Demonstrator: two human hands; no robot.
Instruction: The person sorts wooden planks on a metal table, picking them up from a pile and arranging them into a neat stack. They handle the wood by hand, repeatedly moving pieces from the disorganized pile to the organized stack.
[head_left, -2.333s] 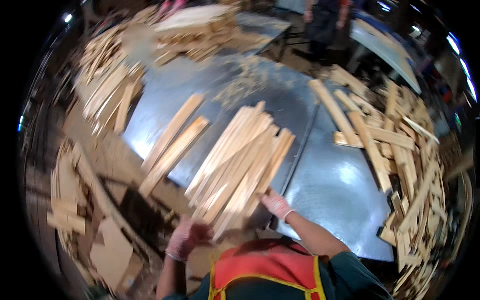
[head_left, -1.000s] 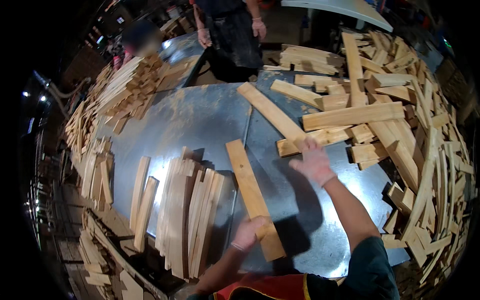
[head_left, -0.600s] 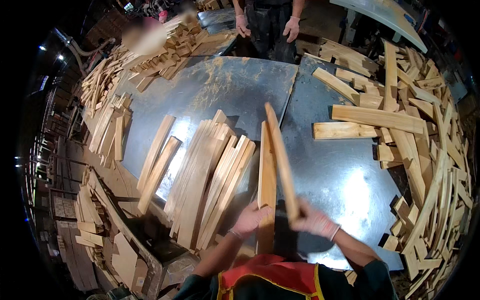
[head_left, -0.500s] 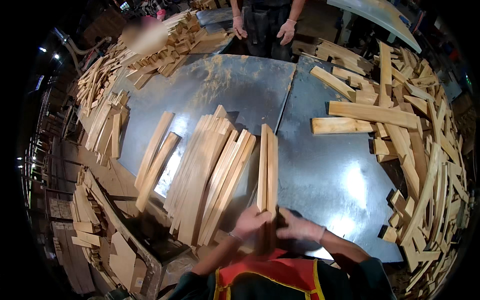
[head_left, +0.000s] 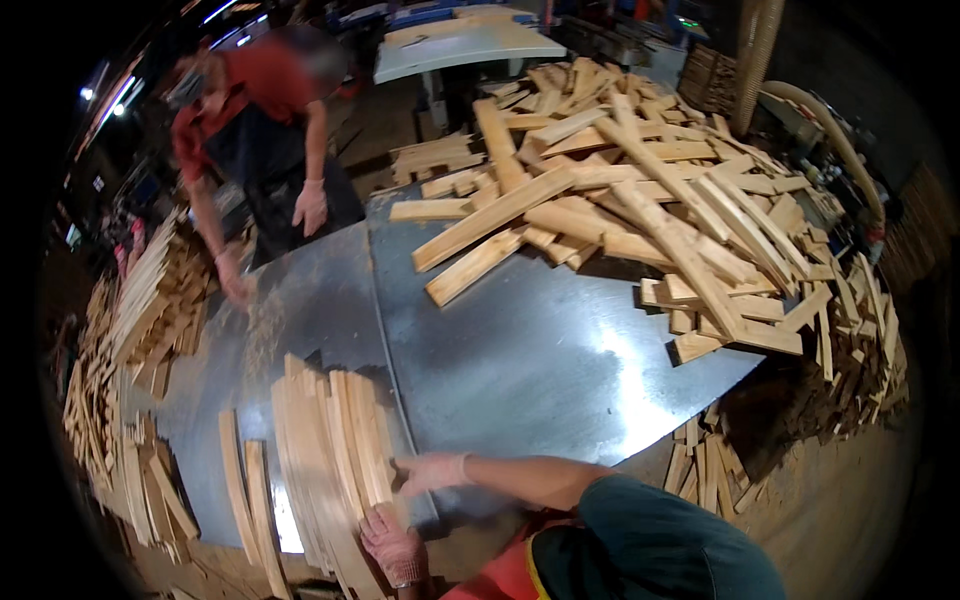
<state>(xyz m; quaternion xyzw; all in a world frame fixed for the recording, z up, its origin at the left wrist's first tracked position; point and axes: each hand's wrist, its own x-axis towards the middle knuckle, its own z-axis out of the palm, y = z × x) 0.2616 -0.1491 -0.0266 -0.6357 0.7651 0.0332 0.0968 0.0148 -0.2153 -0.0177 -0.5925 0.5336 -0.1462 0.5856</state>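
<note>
Bundle [head_left: 325, 450]: pale slats side by side on the desk [head_left: 500, 370], ends uneven, near end seemingly running past the desk's edge.
Left hand [head_left: 392, 548]: gloved, against the bundle's right flank, toward its near end; fingers bent over the outer slats, cannot tell whether clamped.
Right hand [head_left: 432, 472]: gloved, farther up the bundle's right flank; fingers extended, thumb apart, tips at the outermost slat, firm contact not confirmed.
Loose pair [head_left: 238, 485]: just left of the bundle, roughly parallel to it.
Heap [head_left: 630, 200]: crossed boards, beyond and right of the bundle, well apart.
Co-worker [head_left: 280, 165]: beyond the bundle, one hand low near the desk.
Fanning risk: judged likely under an uneven push on the bundle's right flank; no band visible around the slats.
Drop risk: possible at the bundle's near end, if really overhanging and pulled toward the body.
Pinch risk: fingertips possibly caught between slats if closed quickly.
Hidden: left palm and desk under the bundle; slat count uncertain through blur.
Cut off: left forearm and the bundle's nearest tips, at the lower rim.
</note>
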